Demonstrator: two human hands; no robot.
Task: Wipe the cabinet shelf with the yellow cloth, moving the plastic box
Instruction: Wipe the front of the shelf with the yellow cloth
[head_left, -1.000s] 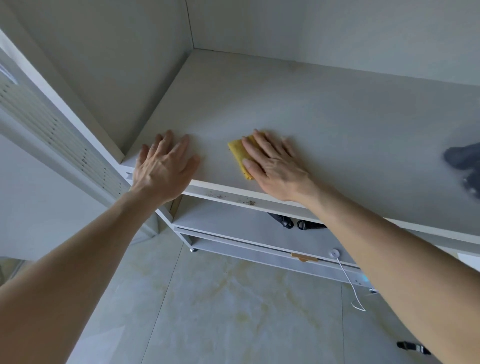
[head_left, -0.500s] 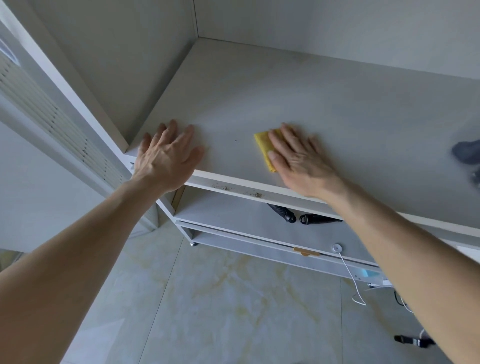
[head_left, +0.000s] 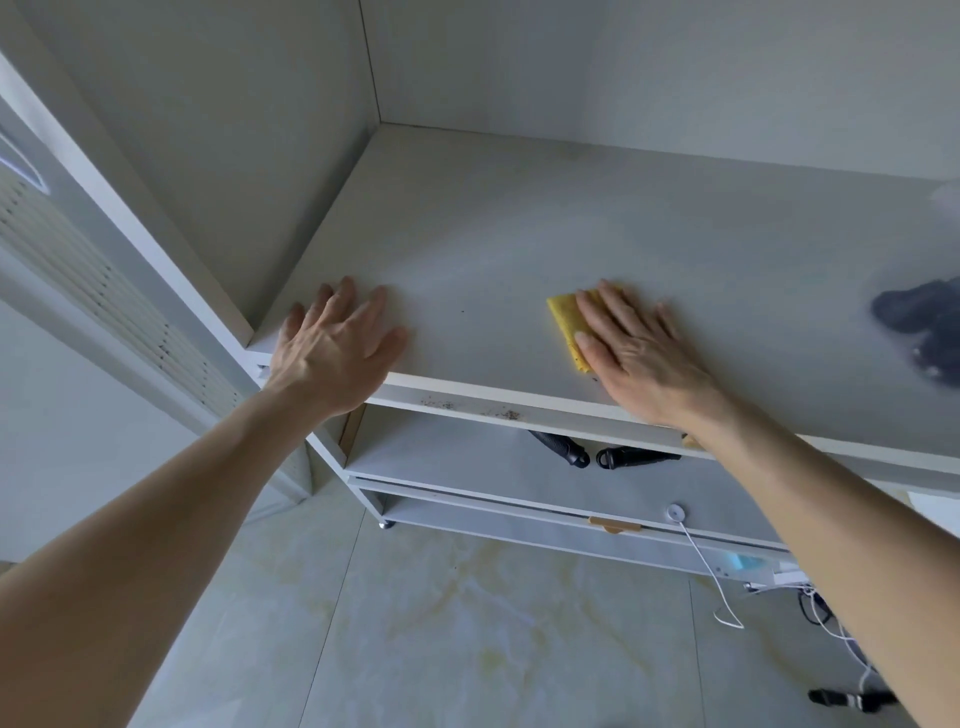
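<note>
Presently the right hand (head_left: 641, 358) lies flat and fully spread, palm down, pressing the yellow cloth (head_left: 566, 327) onto the shelf (head_left: 519, 234) near its front edge; it pins the cloth without gripping it. The cloth shows from under the fingers at about ten o'clock of the palm. The left hand (head_left: 337, 353), flat and empty, braces on the front left corner, well apart at nine o'clock. Wiping is judged under way at the front; specks remain on the front lip. No plastic box can be identified; a blurred dark object (head_left: 919, 322) sits at three o'clock.
</note>
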